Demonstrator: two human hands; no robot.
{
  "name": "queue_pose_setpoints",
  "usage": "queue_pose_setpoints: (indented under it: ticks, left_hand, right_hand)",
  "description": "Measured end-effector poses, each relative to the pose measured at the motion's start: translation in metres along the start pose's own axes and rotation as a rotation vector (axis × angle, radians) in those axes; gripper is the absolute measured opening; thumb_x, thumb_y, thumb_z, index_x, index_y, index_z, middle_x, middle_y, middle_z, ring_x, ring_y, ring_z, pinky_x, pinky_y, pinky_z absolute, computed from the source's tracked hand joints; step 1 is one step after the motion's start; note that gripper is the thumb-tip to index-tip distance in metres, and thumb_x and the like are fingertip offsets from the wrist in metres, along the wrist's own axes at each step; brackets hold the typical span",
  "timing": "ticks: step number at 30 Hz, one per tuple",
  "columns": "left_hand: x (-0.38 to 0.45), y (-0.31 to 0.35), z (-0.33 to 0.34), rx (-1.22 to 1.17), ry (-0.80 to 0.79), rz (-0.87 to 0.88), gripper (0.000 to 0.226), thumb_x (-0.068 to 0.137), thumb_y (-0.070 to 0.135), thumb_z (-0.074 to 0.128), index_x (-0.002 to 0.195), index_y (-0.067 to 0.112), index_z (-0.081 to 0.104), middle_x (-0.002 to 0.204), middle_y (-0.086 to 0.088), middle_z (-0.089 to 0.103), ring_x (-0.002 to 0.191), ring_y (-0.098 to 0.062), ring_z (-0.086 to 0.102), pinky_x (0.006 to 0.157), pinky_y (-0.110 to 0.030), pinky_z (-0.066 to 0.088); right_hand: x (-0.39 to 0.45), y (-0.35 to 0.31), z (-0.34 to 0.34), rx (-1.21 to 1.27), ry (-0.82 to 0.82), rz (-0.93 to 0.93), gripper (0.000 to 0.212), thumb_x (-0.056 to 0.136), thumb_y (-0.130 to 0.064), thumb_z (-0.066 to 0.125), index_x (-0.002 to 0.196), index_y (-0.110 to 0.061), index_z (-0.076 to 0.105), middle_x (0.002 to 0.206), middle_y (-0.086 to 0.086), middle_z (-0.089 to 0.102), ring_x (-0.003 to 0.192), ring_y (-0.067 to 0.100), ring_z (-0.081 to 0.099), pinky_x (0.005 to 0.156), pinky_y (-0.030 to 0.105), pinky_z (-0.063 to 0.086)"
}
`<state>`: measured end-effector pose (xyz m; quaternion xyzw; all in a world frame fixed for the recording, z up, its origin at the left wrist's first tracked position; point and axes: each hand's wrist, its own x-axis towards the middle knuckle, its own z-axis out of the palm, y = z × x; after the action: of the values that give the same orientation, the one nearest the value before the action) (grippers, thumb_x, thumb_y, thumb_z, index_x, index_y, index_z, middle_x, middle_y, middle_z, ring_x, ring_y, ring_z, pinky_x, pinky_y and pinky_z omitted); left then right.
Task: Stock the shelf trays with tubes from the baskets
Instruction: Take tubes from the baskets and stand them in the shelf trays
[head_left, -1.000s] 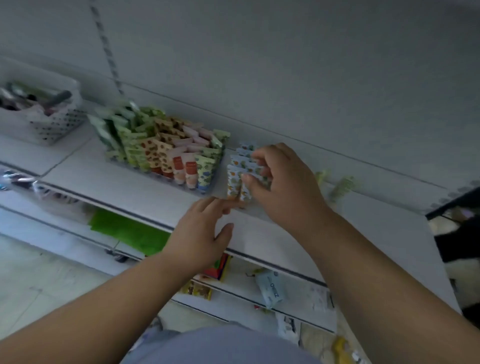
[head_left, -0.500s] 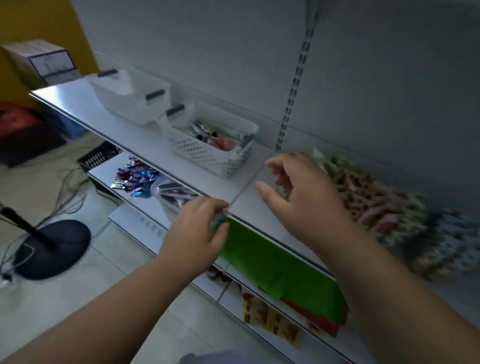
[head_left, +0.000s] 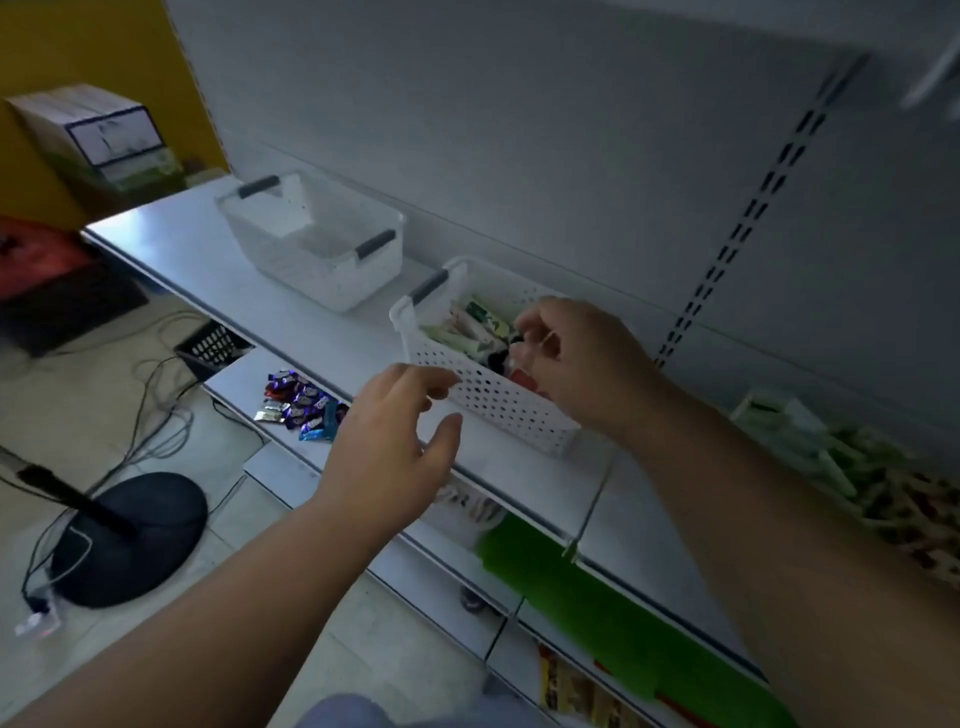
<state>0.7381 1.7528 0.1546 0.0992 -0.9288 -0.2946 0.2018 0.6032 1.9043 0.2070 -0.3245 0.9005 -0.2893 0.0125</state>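
Shelf tray (head_left: 883, 483) at right already well filled; tubes (head_left: 470, 325) remain in the perforated basket (head_left: 498, 400); right hand (head_left: 582, 358) reaches in, fingers curled, apparently pinching one, though blurred; left hand (head_left: 395, 457) hovers loose, holding nothing; far basket (head_left: 317, 244) looks empty.

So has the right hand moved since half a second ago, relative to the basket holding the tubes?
Yes. The right hand has moved left along the shelf and now reaches into the perforated basket, fingers among the tubes.
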Motion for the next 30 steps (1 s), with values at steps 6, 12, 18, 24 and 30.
queue_pose_setpoints:
  ticks: [6,12,18,24,30]
  left_hand:
    - [0.049,-0.036,-0.022,-0.032,-0.024,0.061,0.031,0.089,0.029,0.061,0.120,0.026,0.057,0.106,0.014,0.057,0.094,-0.002,0.052,0.085,-0.027,0.047]
    - [0.120,-0.074,-0.027,-0.157,-0.161,0.290,0.026,0.089,0.024,0.061,0.114,0.028,0.058,0.103,0.011,0.058,0.094,-0.006,0.054,0.080,-0.030,0.050]
    - [0.177,-0.089,-0.023,-0.229,-0.316,0.481,0.022,0.088,0.020,0.059,0.109,0.024,0.062,0.099,0.011,0.059,0.086,-0.007,0.057,0.076,-0.035,0.053]
    - [0.199,-0.049,-0.006,-0.359,-0.534,0.316,0.031,0.095,0.037,0.054,0.125,0.038,0.049,0.109,0.021,0.059,0.082,0.006,0.060,0.060,-0.015,0.047]
    - [0.198,-0.033,0.010,-0.465,-0.605,0.346,0.016,0.089,0.028,0.065,0.102,0.037,0.064,0.084,0.018,0.069,0.075,0.006,0.063,0.065,-0.011,0.048]
  right_hand:
    - [0.078,-0.001,0.034,-0.095,-0.323,0.185,0.023,0.094,-0.033,0.056,0.111,-0.019,0.063,0.107,0.001,0.065,0.093,0.018,0.060,0.081,0.034,0.051]
    - [0.097,-0.006,0.044,-0.065,-0.441,0.346,0.015,0.090,-0.026,0.064,0.104,-0.023,0.069,0.102,-0.006,0.066,0.091,0.012,0.062,0.086,0.038,0.053]
    - [0.071,0.002,0.024,0.380,-0.124,0.667,0.009,0.090,-0.020,0.066,0.095,-0.015,0.072,0.097,0.008,0.071,0.085,0.022,0.066,0.082,0.042,0.056]
    - [0.031,-0.023,0.017,1.013,0.383,0.702,0.015,0.093,-0.007,0.055,0.100,-0.003,0.068,0.099,0.021,0.071,0.083,0.025,0.068,0.076,0.036,0.058]
    - [0.034,-0.036,0.035,1.079,0.414,0.722,0.017,0.090,0.000,0.058,0.098,-0.011,0.068,0.069,0.004,0.067,0.057,0.012,0.058,0.045,0.020,0.043]
